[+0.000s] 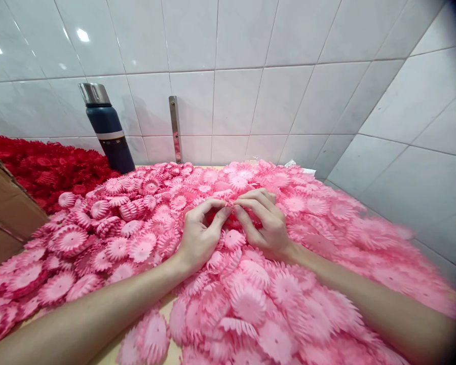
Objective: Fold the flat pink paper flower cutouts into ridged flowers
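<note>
My left hand (pixel 203 230) and my right hand (pixel 264 220) meet over the middle of a large heap of pink fabric petals (pixel 251 301). Thumb and forefinger are pinched together on both hands, and the tips nearly touch. A small bit of a pink flower petal piece (pixel 230 204) shows between the fingertips; the fingers hide most of it. The loose pieces are round, with scalloped or pleated edges and a small hole in the centre. One such round piece (pixel 234 239) lies just below the fingers.
On the left, a pile of red petals (pixel 49 167) lies behind a cardboard box (pixel 11 218). A dark blue bottle (pixel 112 134) with a steel cap stands against the tiled wall (pixel 239 101). A metal strip (pixel 175 129) is fixed there. Bare tabletop (pixel 173 352) shows in front.
</note>
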Motion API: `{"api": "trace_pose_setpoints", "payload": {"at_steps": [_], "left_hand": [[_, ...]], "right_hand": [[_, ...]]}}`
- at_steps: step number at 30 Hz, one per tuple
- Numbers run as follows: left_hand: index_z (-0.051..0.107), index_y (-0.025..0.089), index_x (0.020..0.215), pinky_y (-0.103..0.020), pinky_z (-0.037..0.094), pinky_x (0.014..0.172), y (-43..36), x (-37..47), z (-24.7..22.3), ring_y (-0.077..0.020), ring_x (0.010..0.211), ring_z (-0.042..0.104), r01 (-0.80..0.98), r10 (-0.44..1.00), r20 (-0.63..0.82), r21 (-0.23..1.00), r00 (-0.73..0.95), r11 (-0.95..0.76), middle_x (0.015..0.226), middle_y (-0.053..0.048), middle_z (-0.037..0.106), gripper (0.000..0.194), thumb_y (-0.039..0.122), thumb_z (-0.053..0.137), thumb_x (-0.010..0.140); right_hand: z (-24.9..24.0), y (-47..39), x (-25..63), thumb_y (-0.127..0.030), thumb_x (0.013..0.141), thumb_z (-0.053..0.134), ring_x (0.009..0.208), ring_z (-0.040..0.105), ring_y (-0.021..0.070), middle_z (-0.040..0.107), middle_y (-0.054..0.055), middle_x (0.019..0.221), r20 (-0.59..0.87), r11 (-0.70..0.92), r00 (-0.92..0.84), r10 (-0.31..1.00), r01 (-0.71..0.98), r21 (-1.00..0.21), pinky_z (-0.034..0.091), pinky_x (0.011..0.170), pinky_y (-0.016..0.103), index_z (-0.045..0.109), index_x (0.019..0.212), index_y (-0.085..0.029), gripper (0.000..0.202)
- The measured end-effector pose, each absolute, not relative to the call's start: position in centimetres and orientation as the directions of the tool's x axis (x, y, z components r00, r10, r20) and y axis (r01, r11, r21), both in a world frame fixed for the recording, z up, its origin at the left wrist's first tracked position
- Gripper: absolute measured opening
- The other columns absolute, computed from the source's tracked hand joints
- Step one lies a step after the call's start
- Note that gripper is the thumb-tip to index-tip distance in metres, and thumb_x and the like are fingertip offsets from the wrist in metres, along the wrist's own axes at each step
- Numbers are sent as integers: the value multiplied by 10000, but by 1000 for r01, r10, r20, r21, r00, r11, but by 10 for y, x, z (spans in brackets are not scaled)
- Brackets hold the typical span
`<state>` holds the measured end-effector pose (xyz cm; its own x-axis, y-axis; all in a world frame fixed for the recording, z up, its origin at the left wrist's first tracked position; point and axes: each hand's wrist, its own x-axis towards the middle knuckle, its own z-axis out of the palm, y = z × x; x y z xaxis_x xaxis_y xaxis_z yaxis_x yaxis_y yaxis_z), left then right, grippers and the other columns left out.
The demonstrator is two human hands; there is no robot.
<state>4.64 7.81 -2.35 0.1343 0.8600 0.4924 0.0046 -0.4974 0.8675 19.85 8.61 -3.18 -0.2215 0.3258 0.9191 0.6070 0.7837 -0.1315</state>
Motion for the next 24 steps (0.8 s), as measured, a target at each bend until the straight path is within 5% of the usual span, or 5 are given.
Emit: {"api": "trace_pose_setpoints", "payload": {"at_steps": [15, 24], "left_hand": [[637, 163, 816, -265, 479, 716, 78, 45, -24, -152, 754, 586, 63, 862, 485, 865, 145, -497, 809, -32, 653, 105, 256, 594, 843], [614, 176, 816, -243, 456, 692, 77, 46, -22, -138, 728, 544, 60, 853, 487, 861, 187, -504, 789, -19, 617, 102, 259, 568, 854]], "right_hand": [[-31, 85, 198, -94, 845, 558, 780, 554, 197, 620, 47, 807, 923, 785, -207, 326, 603, -142, 410, 727, 395, 532, 913, -192, 123], [-33, 85, 199, -137, 903, 457, 769, 546, 184, 592, 39, 805, 888, 777, -158, 432, 565, -278, 395, 749, 386, 494, 876, -201, 78]]}}
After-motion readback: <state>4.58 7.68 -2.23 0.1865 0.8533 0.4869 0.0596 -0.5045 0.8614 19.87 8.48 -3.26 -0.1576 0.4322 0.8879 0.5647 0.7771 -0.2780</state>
